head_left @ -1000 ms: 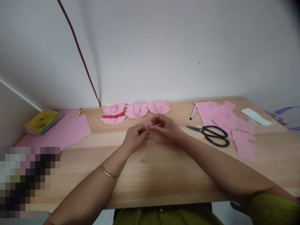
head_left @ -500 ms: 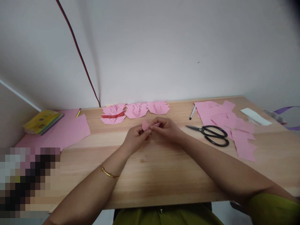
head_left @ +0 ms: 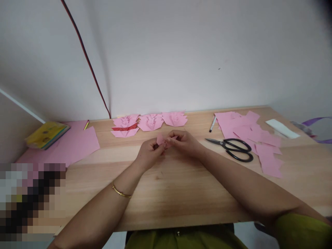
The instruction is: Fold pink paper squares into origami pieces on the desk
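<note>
Between my two hands is a small piece of pink paper (head_left: 160, 139), held just above the wooden table. My left hand (head_left: 151, 150) pinches its left side, and my right hand (head_left: 184, 143) pinches the right side with thumb and fingers. Much of the paper is hidden behind the fingers. Beyond my hands, cut and folded pink paper shapes (head_left: 151, 122) lie in a row along the wall, one with a red strip (head_left: 125, 128) across it. Black-handled scissors (head_left: 237, 149) rest to the right of my right hand, blades pointing left.
Pink paper scraps (head_left: 245, 129) lie at the right beside a marker pen (head_left: 212, 124) and a white strip (head_left: 282, 129). At the left, a yellow packet (head_left: 48, 135) sits on larger pink sheets (head_left: 83, 147) near a yellow pencil (head_left: 86, 125). A dark cable (head_left: 85, 55) runs down the wall.
Both hands keep their pinch in nearly the same place. The fingers have shifted slightly, and a little more of the pink paper shows between them.
</note>
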`<state>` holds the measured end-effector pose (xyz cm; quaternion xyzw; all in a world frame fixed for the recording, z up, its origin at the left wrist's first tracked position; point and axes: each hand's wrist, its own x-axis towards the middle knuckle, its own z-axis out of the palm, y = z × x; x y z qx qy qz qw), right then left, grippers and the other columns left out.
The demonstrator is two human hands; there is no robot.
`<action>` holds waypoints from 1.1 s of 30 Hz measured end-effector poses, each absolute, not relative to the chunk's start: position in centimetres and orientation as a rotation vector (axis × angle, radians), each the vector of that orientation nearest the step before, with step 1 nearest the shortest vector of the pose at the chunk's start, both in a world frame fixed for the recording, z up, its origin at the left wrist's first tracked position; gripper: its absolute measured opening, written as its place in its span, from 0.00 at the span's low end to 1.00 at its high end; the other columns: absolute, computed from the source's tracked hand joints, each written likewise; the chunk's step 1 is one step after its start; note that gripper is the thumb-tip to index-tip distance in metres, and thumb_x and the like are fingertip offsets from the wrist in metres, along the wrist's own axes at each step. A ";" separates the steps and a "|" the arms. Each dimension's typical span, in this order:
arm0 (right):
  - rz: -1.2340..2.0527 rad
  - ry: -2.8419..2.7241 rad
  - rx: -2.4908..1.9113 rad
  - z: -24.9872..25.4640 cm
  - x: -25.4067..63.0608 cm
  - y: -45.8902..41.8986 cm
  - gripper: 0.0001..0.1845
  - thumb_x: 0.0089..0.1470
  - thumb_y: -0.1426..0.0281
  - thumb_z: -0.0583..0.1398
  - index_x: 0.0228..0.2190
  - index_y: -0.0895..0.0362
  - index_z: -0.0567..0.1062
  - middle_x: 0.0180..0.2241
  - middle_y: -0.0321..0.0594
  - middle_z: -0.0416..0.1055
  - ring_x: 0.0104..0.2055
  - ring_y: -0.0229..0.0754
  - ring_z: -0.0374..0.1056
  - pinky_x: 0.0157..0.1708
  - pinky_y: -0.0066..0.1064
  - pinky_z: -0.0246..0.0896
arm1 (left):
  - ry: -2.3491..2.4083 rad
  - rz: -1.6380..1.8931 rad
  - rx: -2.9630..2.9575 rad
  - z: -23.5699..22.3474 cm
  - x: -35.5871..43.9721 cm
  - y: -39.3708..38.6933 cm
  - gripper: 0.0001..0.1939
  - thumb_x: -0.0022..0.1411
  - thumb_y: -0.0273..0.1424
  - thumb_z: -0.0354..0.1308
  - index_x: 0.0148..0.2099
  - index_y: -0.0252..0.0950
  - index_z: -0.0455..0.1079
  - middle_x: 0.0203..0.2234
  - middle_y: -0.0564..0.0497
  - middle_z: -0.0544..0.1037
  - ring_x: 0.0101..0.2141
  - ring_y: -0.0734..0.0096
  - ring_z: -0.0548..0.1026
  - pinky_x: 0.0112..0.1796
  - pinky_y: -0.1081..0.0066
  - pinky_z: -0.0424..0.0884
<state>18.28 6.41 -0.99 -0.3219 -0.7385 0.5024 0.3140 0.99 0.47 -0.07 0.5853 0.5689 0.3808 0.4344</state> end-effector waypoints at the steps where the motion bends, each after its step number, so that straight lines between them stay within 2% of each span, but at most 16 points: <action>1: 1.363 -1.931 -0.841 -1.0 18.3 6.4 0.15 0.52 0.58 0.59 0.31 0.59 0.73 0.30 0.39 0.74 0.32 0.38 0.68 0.33 0.28 0.60 | 1.421 0.956 1.460 -0.1 1.0 0.5 0.16 0.56 0.43 0.57 0.30 0.33 0.71 0.18 0.55 0.69 0.20 0.78 0.64 0.21 0.78 0.58; 5: 1.417 -1.923 -0.832 -1.0 18.4 6.4 0.15 0.51 0.58 0.60 0.31 0.59 0.73 0.31 0.40 0.75 0.34 0.39 0.69 0.34 0.29 0.61 | 1.421 0.973 1.497 -0.2 1.0 0.5 0.16 0.56 0.42 0.56 0.30 0.32 0.71 0.19 0.55 0.69 0.21 0.77 0.65 0.22 0.78 0.59; 11: 1.387 -1.959 -0.857 -0.8 18.4 6.3 0.16 0.53 0.57 0.58 0.29 0.59 0.72 0.29 0.39 0.74 0.31 0.37 0.67 0.31 0.27 0.59 | 1.412 0.942 1.561 -0.3 1.0 0.6 0.14 0.56 0.40 0.55 0.32 0.33 0.73 0.19 0.55 0.69 0.22 0.77 0.64 0.23 0.77 0.59; 17: 1.288 -1.997 -0.910 -0.8 18.2 6.4 0.19 0.56 0.57 0.55 0.24 0.59 0.71 0.23 0.35 0.69 0.27 0.35 0.63 0.28 0.26 0.56 | 1.431 0.923 1.588 -0.1 1.1 0.5 0.14 0.57 0.40 0.55 0.33 0.33 0.73 0.19 0.56 0.67 0.21 0.77 0.62 0.22 0.77 0.57; 24: 1.437 -1.949 -0.854 -0.9 18.5 6.5 0.14 0.50 0.59 0.61 0.31 0.58 0.73 0.31 0.38 0.73 0.33 0.38 0.67 0.34 0.28 0.60 | 1.448 0.935 1.557 -0.1 1.1 0.4 0.16 0.57 0.42 0.55 0.29 0.33 0.71 0.19 0.55 0.69 0.22 0.77 0.64 0.22 0.77 0.59; 33: 1.368 -2.014 -0.812 -0.7 18.5 6.4 0.13 0.53 0.61 0.58 0.30 0.58 0.73 0.30 0.38 0.74 0.34 0.38 0.69 0.36 0.29 0.61 | 1.437 0.921 1.607 -0.2 1.0 0.6 0.17 0.57 0.43 0.54 0.31 0.33 0.73 0.19 0.55 0.69 0.22 0.76 0.64 0.24 0.77 0.59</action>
